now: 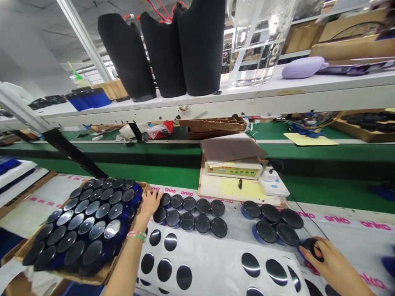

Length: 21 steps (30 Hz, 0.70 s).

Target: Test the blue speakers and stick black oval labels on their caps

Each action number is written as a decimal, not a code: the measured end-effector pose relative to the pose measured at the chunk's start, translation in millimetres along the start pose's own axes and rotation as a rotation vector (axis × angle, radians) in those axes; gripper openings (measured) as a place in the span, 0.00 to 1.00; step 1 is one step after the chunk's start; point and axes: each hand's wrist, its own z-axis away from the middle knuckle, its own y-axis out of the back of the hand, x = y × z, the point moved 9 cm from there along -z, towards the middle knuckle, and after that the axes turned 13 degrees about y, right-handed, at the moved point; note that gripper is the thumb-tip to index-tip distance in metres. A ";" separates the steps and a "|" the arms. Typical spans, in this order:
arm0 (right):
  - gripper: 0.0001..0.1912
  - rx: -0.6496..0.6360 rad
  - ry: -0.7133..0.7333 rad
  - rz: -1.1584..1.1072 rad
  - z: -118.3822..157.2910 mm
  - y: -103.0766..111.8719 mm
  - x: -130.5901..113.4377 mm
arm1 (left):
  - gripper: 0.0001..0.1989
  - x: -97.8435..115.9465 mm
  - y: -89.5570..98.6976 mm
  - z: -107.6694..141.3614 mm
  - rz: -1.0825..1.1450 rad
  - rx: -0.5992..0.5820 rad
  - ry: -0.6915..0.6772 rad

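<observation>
My right hand [331, 261] grips a round blue piece with a black top [315, 249] at the lower right. Just left of it stands a small group of the same black-topped pieces [286, 234]. My left hand [150, 201] is open, its fingers spread between a cardboard tray [123, 250] and a double row of these pieces [187, 221]; whether it touches the nearest one I cannot tell. Many more such pieces [92, 207] fill the tray in rows. In front of the double row lie white sheets [216, 263] with glossy black discs [164, 269].
Behind the pieces, a control box [234, 169] and a white device [274, 183] sit on a board. A green surface [173, 166] runs behind. Above, a white shelf [247, 98] bears black sleeves [200, 49], a glass jug [256, 53] and a purple case [304, 68].
</observation>
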 end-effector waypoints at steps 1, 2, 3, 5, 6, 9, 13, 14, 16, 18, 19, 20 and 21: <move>0.17 0.028 -0.007 0.015 0.5 9.0 -4.2 | 0.14 5.4 1.8 2.8 0.020 0.006 -0.014; 0.17 0.072 -0.021 0.041 1.4 21.5 -10.5 | 0.14 13.6 5.5 7.3 0.044 0.017 -0.028; 0.17 0.124 -0.036 0.065 2.5 36.1 -20.5 | 0.15 25.2 10.0 14.7 0.072 0.028 -0.050; 0.18 0.224 -0.040 0.064 3.4 65.3 -55.1 | 0.18 60.4 18.5 42.1 0.131 0.028 -0.138; 0.19 0.233 -0.013 0.007 1.5 74.2 -79.7 | 0.19 84.9 20.2 64.0 0.170 -0.008 -0.224; 0.16 0.145 0.174 -0.307 -9.6 79.9 -170.4 | 0.31 170.9 15.9 165.4 0.353 -0.321 -0.660; 0.14 0.071 0.305 -0.519 -13.8 71.3 -246.0 | 0.43 227.1 21.1 266.6 0.603 -0.636 -0.914; 0.14 0.085 0.301 -0.545 -12.6 69.5 -250.2 | 0.41 230.7 22.9 273.1 0.639 -0.647 -0.906; 0.13 0.110 0.272 -0.592 -8.6 65.4 -247.7 | 0.37 231.5 24.4 274.3 0.671 -0.658 -0.877; 0.13 0.112 0.239 -0.641 -4.3 60.0 -239.7 | 0.36 228.4 24.1 269.5 0.674 -0.673 -0.853; 0.14 0.108 0.220 -0.665 -2.5 57.0 -235.5 | 0.35 226.3 23.1 267.3 0.674 -0.685 -0.838; 0.14 0.100 0.200 -0.688 -0.9 53.6 -232.1 | 0.35 224.0 21.0 265.7 0.671 -0.699 -0.817; 0.15 0.093 0.179 -0.704 0.4 50.0 -229.5 | 0.35 221.6 18.0 265.1 0.666 -0.715 -0.791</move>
